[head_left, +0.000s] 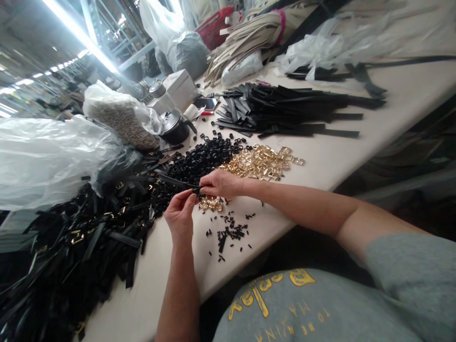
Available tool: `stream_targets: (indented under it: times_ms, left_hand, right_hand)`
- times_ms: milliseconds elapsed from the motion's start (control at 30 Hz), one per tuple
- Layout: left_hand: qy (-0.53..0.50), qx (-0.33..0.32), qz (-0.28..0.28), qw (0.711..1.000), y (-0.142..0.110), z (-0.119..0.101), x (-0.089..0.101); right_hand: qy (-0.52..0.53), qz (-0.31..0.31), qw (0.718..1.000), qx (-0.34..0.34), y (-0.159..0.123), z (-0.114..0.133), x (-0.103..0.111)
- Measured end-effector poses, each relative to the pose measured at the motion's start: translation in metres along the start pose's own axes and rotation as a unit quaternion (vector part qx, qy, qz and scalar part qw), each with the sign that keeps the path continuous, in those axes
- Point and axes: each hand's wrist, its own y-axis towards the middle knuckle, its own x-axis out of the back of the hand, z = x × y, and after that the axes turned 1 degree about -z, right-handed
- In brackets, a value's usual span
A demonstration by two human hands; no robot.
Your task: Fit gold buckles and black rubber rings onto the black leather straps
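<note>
Both hands meet over the table, fingers pinched on one black strap (174,181). My left hand (180,209) grips it from the left, thumb on top. Close beside it, my right hand (220,184) closes on the same strap's end. Whether a buckle sits between the fingers is hidden. Just beyond the hands lies a heap of black strap loops (203,156). Gold buckles (261,161) are piled to its right, with a few more under my right hand. Small black cut pieces (231,230) are scattered on the table nearer to me.
A large tangle of buckled black straps (96,232) covers the left side. Flat black straps (285,107) lie stacked at the back right. Behind the loops stand a black lidded pot (174,127), a white box (180,88) and a filled plastic bag (119,116).
</note>
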Motion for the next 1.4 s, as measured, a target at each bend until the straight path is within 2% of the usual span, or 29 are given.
stream_targets:
  times_ms: [267,533,700,833,967,1100,1200,1267,1400]
  left_hand:
    - [0.041,0.004,0.06,0.997,0.004,0.012,0.005]
    - [0.079,-0.027,0.055,0.995,0.002,0.012,0.004]
    - [-0.007,0.006,0.026,1.0,-0.002,0.006,-0.006]
    - [-0.077,0.07,0.006,0.995,-0.001,0.004,-0.009]
    - [-0.13,0.13,-0.017,0.983,0.007,0.008,-0.004]
    - [-0.17,0.135,-0.045,0.975,0.015,0.014,0.004]
    - [-0.192,0.148,-0.038,0.969,0.016,0.015,0.007]
    - [-0.2,0.159,-0.036,0.966,0.016,0.014,0.007]
    - [-0.207,0.162,-0.07,0.962,0.011,0.01,0.001]
  right_hand:
    - [-0.097,0.016,0.995,0.022,0.003,-0.004,-0.007]
    - [-0.024,0.025,0.998,0.05,0.001,0.003,-0.007]
    - [0.068,-0.016,0.997,0.009,0.002,-0.001,-0.007]
    - [0.108,-0.038,0.993,-0.007,0.001,0.002,-0.009]
    - [0.103,-0.054,0.993,-0.009,0.0,0.005,-0.009]
    - [0.067,-0.044,0.997,-0.007,-0.001,0.006,-0.007]
    - [0.019,-0.038,0.999,0.004,-0.002,0.006,-0.007]
    - [0.001,-0.04,0.999,0.007,-0.002,0.005,-0.008]
    - [-0.009,-0.046,0.999,0.0,-0.001,0.004,-0.009]
